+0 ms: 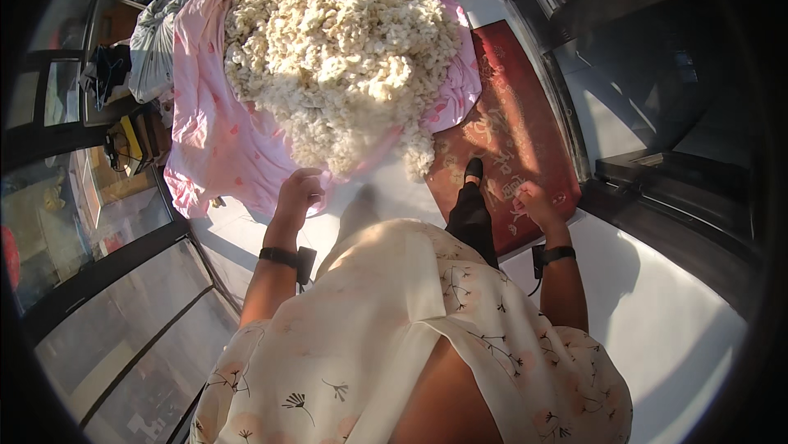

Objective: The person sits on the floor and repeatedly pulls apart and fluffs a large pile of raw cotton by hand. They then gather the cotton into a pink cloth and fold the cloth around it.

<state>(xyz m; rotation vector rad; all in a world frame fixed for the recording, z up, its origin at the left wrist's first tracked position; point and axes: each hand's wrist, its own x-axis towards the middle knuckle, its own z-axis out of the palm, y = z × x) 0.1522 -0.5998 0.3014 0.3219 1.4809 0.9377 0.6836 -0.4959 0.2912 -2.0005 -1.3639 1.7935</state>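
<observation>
A large heap of raw white cotton (338, 50) lies in front of me on a pink cloth with a heart pattern (209, 118). Some cotton spills over the cloth's near side. My left hand (301, 190) is loosely curled and overlaps the cloth's near edge in view; whether it touches or grips the cloth cannot be told. My right hand (534, 203) hangs over the red mat (523, 136), fingers half bent and nothing seen in them. Each wrist wears a black band with a small dark device on it.
Light floor tiles (394, 188) show between the cloth and my feet. A tied white bag (157, 44) and boxes (138, 139) stand at the left, by dark-framed glass panels (117, 333). A dark door frame (566, 111) runs along the mat's right side.
</observation>
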